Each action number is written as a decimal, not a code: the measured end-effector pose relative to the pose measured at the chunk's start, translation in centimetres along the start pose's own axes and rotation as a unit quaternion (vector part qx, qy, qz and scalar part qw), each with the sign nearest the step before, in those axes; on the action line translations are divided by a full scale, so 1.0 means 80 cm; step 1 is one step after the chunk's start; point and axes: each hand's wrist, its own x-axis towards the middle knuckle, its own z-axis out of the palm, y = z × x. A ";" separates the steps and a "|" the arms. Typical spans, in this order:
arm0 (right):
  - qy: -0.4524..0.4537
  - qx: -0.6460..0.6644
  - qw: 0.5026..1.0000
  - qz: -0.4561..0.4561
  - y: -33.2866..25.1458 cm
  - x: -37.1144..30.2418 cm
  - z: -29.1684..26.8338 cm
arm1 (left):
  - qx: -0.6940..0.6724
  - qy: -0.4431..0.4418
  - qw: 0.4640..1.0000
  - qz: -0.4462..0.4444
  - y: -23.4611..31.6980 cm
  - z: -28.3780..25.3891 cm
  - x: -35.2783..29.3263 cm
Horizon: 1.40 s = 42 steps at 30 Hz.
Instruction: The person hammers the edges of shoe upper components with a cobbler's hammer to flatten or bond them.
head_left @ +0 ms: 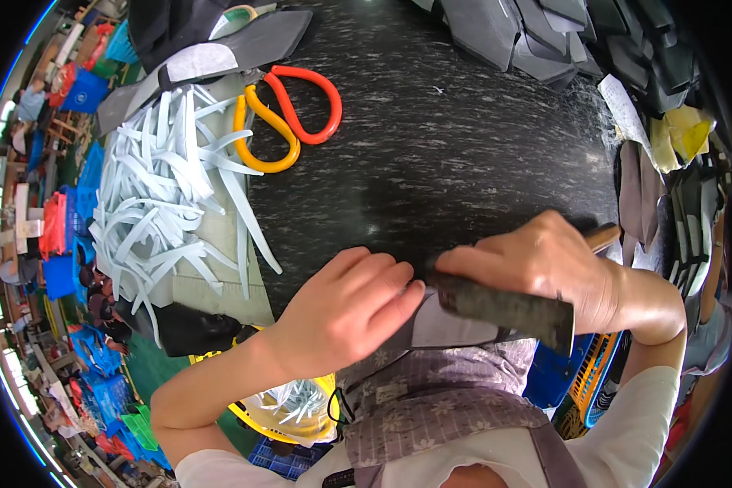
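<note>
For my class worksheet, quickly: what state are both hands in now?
Left hand: fingers curled by grey piece; grip unclear.
Right hand: closed, holding dark metal tool.

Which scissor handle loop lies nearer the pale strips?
The yellow-orange loop: it lies right by the pale strips, while the red loop sits farther right, clear of them.

- The head camera is looking down from head height.
- It is facing the hands (342,313) and dark surface (439,163) from close above.
- Its fisheye lens is bending the room (144,358) toward the left rim.
</note>
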 end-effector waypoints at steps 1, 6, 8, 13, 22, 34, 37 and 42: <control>-0.041 0.024 0.999 0.004 -0.002 -0.001 0.004 | -0.073 0.025 0.996 -0.032 -0.003 0.001 -0.001; 0.048 -0.001 0.999 -0.001 0.009 0.009 0.003 | -0.083 -0.008 0.994 -0.073 -0.010 -0.010 -0.003; -0.017 0.041 0.999 -0.025 0.000 0.011 0.011 | -0.025 0.018 0.999 -0.012 -0.010 -0.007 -0.006; 0.060 -0.018 0.998 -0.020 -0.002 0.019 0.003 | 0.135 -0.060 0.988 0.045 0.003 -0.018 -0.020; -0.003 0.114 0.993 0.004 -0.013 0.022 0.016 | -0.130 0.012 0.974 -0.185 -0.026 -0.035 -0.033; -0.044 0.123 0.991 0.013 -0.019 0.034 0.025 | 0.026 0.020 0.999 -0.005 -0.023 -0.025 -0.044; -0.002 0.124 0.992 -0.012 -0.017 0.043 0.022 | 0.154 -0.040 0.984 0.079 -0.009 -0.034 -0.044; -0.048 0.042 0.998 -0.031 -0.027 0.046 0.018 | 0.245 -0.062 0.963 0.088 0.003 -0.029 -0.048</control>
